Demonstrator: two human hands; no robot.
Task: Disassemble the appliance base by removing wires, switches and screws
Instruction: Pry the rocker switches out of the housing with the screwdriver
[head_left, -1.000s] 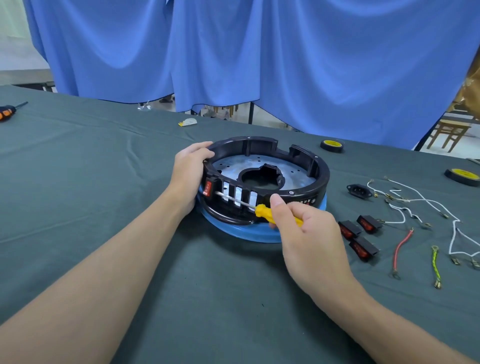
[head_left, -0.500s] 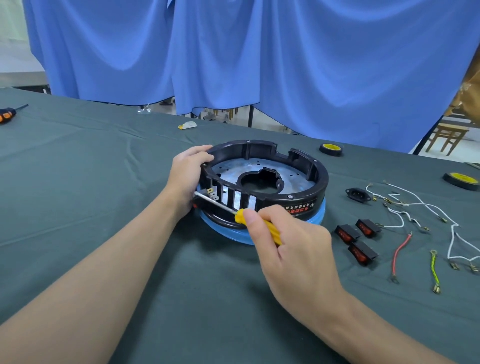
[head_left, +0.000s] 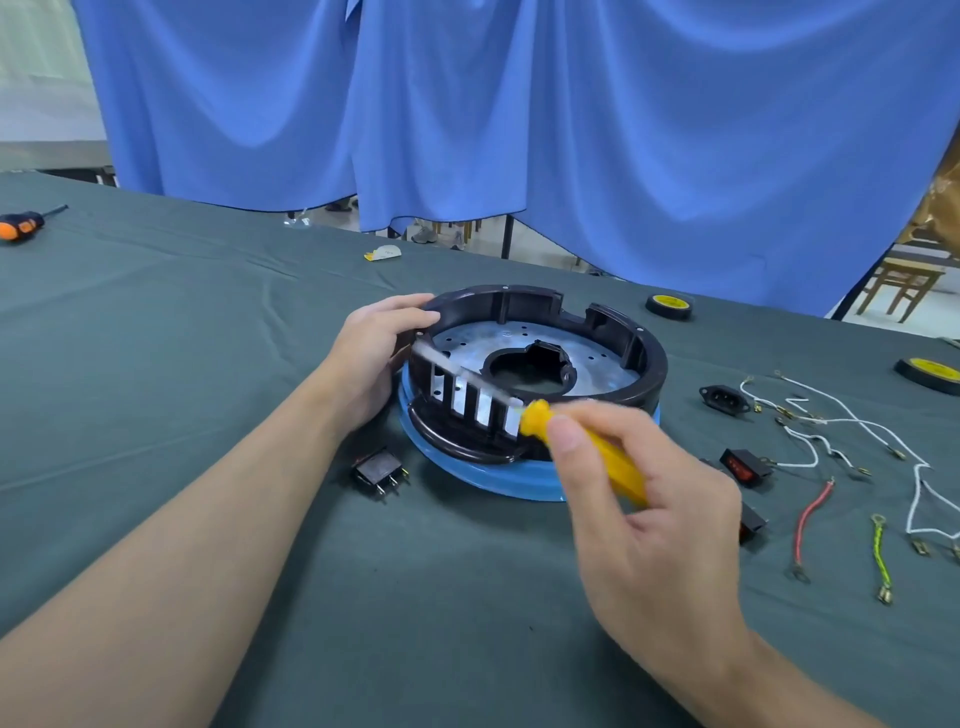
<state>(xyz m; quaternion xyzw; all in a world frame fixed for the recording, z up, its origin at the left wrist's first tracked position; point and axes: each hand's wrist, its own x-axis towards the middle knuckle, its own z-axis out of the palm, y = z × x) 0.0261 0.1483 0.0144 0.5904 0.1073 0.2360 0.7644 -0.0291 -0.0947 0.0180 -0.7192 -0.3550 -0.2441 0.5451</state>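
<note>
Right hand (head_left: 649, 530) gripping screwdriver (head_left: 613, 465), left hand (head_left: 371, 353) clasping base (head_left: 652, 374), switch (head_left: 379, 470) now out, lying alongside

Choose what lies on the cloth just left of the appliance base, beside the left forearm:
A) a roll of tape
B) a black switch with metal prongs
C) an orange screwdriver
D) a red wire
B: a black switch with metal prongs lies loose on the cloth, close to the blue lower rim of the base.
</note>
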